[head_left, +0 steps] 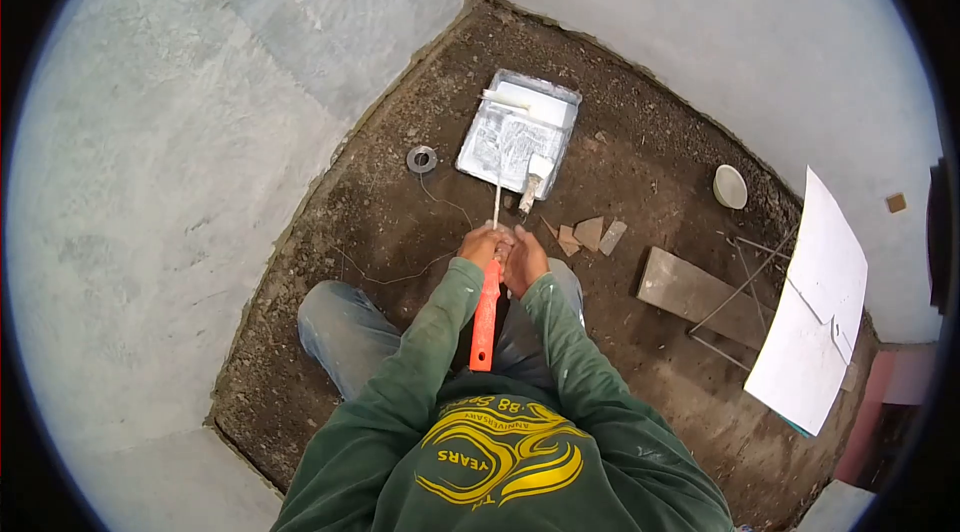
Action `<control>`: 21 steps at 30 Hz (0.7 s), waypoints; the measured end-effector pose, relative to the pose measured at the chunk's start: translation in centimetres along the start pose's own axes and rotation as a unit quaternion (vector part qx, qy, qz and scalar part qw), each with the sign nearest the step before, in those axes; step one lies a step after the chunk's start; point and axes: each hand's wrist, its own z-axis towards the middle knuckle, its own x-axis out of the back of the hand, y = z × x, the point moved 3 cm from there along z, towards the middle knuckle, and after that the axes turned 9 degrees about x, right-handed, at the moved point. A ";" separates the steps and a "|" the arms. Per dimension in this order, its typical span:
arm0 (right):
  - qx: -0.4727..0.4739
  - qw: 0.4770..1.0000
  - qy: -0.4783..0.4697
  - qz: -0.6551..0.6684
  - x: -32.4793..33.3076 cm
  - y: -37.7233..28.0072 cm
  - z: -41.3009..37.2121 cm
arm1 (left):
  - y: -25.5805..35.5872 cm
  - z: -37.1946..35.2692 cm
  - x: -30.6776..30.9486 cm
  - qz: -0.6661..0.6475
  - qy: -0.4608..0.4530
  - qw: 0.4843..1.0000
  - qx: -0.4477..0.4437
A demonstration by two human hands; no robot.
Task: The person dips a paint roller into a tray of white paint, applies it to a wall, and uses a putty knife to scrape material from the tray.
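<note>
An orange handle [484, 322] with a pale rod [497, 204] lies between my two hands, its hanging-hole end toward my body. My left hand [483, 245] is closed around the upper part of this handled tool. Against it, my right hand [523, 260] has its fingers bent in at the rod's base; what they pinch is too small to make out. Just beyond the hands is a paint tray [510, 137] coated in white paint, with a white roller [508, 102] across its far part and a paint-covered brush [534, 180] on its near edge.
A wire roll [422, 160] sits left of the tray, its thin wire trailing toward me. Broken tile pieces [588, 233], a white bowl [730, 187], a wooden board [700, 297] and a white panel [815, 302] on metal legs are at right. Grey walls meet beyond the tray.
</note>
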 end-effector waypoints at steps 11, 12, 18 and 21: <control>0.030 0.959 0.048 -0.277 -1.1 0.7 3.8 | -3.7 0.9 3.1 0.050 -0.035 0.996 0.070; 0.055 0.967 0.065 -0.239 -0.8 0.8 4.4 | -3.4 -0.3 2.6 0.050 0.000 0.998 0.037; 0.073 0.954 0.135 -0.259 1.8 1.2 9.0 | -4.8 -9.7 1.4 0.012 -0.033 0.992 0.120; 0.087 0.934 0.160 -0.306 3.3 2.3 10.2 | -7.3 -8.9 3.8 0.075 -0.068 0.991 0.092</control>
